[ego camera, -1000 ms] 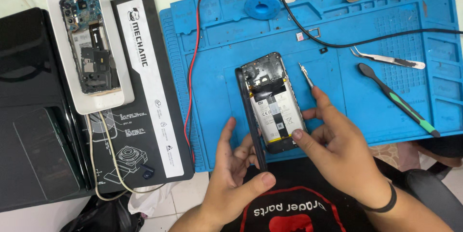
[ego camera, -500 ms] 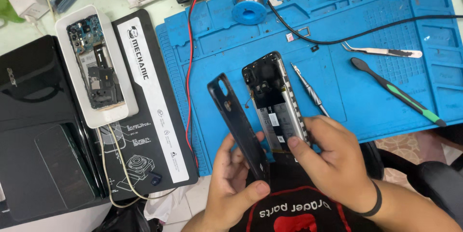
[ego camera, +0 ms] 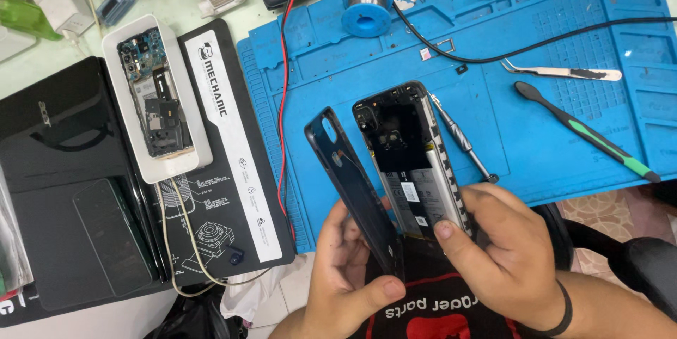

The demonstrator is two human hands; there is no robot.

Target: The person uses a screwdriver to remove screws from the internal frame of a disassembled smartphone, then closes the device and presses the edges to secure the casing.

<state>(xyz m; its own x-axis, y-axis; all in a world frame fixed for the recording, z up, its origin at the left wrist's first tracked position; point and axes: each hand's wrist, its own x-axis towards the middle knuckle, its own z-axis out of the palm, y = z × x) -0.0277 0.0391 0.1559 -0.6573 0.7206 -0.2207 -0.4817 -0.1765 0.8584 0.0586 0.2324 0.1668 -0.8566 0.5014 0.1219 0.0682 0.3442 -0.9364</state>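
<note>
Back cover (ego camera: 352, 184) left of opened phone (ego camera: 416, 163) — screwdriver (ego camera: 462, 140) right, on mat (ego camera: 564, 120).

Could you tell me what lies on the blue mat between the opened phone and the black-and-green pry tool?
In the head view, a thin metal screwdriver lies on the blue mat, between the opened phone and the black-and-green pry tool.

Head camera, steep downward, close over mat (ego camera: 564, 120).

Blue mat (ego camera: 564, 134) covered desk's right side. Solder spool (ego camera: 366, 8) near its far edge; tweezers (ego camera: 560, 71) and green-handled pry tool (ego camera: 585, 134) toward right edge. White tray (ego camera: 156, 96) with opened phone lay left of mat.
</note>
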